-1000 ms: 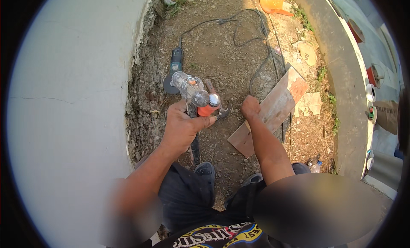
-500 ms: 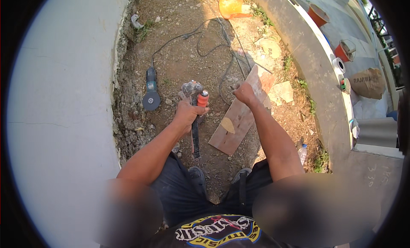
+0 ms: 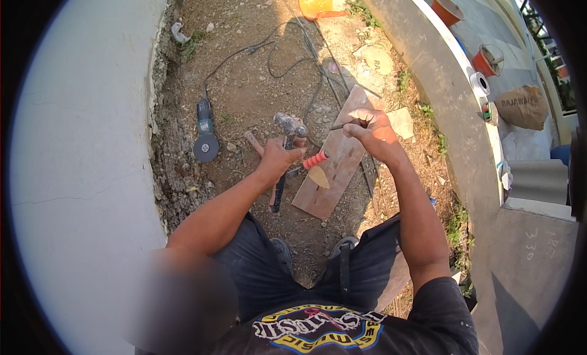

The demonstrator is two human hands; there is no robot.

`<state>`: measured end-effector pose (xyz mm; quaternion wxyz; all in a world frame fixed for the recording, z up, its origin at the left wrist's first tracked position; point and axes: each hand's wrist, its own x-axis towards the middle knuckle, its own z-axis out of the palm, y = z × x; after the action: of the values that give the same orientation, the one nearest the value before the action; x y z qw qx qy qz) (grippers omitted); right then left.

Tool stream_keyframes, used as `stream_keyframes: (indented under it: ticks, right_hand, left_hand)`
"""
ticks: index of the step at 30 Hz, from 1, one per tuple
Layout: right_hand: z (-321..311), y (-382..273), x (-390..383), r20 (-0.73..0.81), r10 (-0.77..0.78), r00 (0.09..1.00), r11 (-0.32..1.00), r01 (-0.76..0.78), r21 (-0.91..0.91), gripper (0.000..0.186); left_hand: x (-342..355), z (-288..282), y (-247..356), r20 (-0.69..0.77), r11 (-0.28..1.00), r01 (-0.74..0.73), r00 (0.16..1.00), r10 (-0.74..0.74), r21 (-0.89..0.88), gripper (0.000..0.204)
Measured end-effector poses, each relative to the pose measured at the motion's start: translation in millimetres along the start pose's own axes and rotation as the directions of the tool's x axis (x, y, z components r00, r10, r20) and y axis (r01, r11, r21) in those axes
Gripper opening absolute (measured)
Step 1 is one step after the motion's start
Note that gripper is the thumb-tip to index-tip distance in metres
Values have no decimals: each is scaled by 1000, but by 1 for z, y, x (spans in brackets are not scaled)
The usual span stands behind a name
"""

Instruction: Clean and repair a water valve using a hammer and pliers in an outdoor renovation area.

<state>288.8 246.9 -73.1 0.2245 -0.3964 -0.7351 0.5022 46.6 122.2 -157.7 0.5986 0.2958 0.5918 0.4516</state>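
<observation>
A: Left hand?
B: Left hand (image 3: pixel 282 159) is curled around a hammer (image 3: pixel 290 124), dark handle hanging toward the near side, scuffed metal head at the far end. Brown stick (image 3: pixel 254 142) pokes out left of it; can't tell if it's gripped too.

A: Right hand?
B: Right hand (image 3: pixel 374 133) has fingers bent in, thumb and forefinger pinching a slim dark piece (image 3: pixel 340 127) that points left. Exact kind unclear. It's over the far part of the reddish board (image 3: pixel 342 161).

A: Red thing between them?
B: Red ribbed handle (image 3: pixel 316 160), just right of the left hand, over the board's left edge. Can't tell if it's touching either. Pale pointed patch (image 3: pixel 318 177) right by it, on the near part of the board.

A: Around?
B: Angle grinder (image 3: pixel 205 132) on the dirt, far left of the hammer, dark cord (image 3: pixel 229 63) running off far and right. Orange item (image 3: pixel 315 4) at the far end. Right side: low wall (image 3: pixel 422 67), white roll (image 3: pixel 480 84) on top, red buckets (image 3: pixel 487 60) and a brown sack (image 3: pixel 520 106) beyond.
</observation>
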Motion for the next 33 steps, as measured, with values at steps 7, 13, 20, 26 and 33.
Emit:
stream_keyframes:
  ticks: [7, 13, 20, 26, 33]
  right_hand:
    - [10, -44, -6, -71, -83, 994, 955, 100, 278, 12]
    - [19, -72, -10, 49, -148, 988, 988, 145, 55, 11]
    - [22, -71, -16, 115, -167, 979, 985, 172, -30, 16]
    - [24, -68, -18, 116, -138, 984, 989, 142, -27, 17]
    - [28, -64, -17, 121, -174, 977, 983, 179, -31, 17]
  left_hand:
    - [2, 1, 13, 73, 921, -307, 952, 298, 242, 19]
    - [-1, 3, 6, 229, 969, -224, 942, 244, -107, 20]
    - [-2, 5, 5, 251, 974, -202, 942, 223, -104, 28]
    - [-2, 10, 5, 273, 953, -275, 914, 301, -129, 40]
    - [3, 7, -6, 330, 949, -272, 891, 311, -161, 52]
